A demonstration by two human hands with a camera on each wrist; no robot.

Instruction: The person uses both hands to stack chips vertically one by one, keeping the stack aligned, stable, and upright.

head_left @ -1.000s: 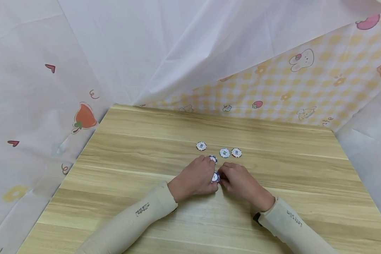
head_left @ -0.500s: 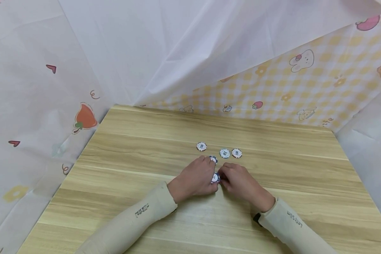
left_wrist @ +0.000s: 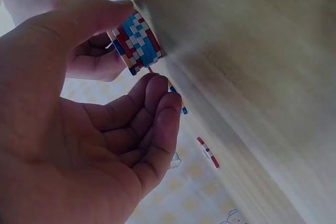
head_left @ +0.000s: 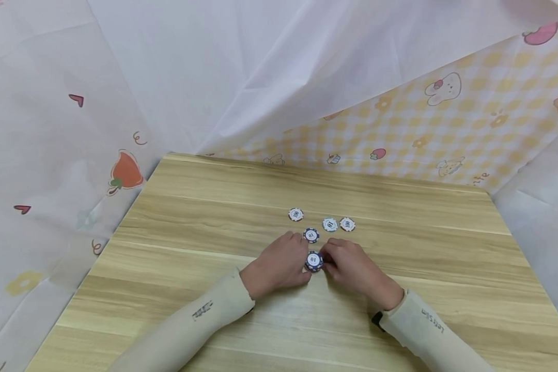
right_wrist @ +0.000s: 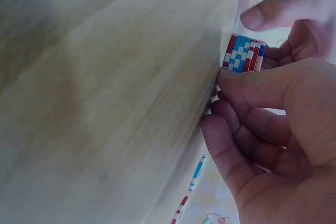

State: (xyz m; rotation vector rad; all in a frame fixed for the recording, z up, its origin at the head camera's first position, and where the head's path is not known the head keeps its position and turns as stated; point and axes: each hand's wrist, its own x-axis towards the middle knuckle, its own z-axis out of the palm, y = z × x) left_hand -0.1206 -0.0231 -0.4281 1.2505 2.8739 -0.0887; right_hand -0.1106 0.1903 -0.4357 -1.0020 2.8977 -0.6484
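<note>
A short stack of poker chips (head_left: pixel 313 261), with a blue-and-white chip on top, stands on the table between both hands. In the left wrist view, the stack (left_wrist: pixel 136 43) shows red, light-blue and white edges. My left hand (head_left: pixel 281 261) lies just left of it, fingers loosely curled and nothing in them. Its thumb stands a little apart from the stack in the right wrist view. My right hand (head_left: pixel 351 263) holds the stack's right side with thumb and curled fingertips; the contact is partly hidden. A loose blue chip (head_left: pixel 311 235) lies right behind the stack.
Farther back lie a red-edged chip (head_left: pixel 295 214), a light-blue-edged chip (head_left: pixel 329 224) and another red-edged chip (head_left: pixel 347 224), the last two side by side. The wood-grain table (head_left: pixel 190 206) ends against patterned cloth walls (head_left: pixel 376 124).
My left hand has let go of the stack and drawn slightly left, uncovering the top chip and the loose blue chip behind. My right hand has stayed in place.
</note>
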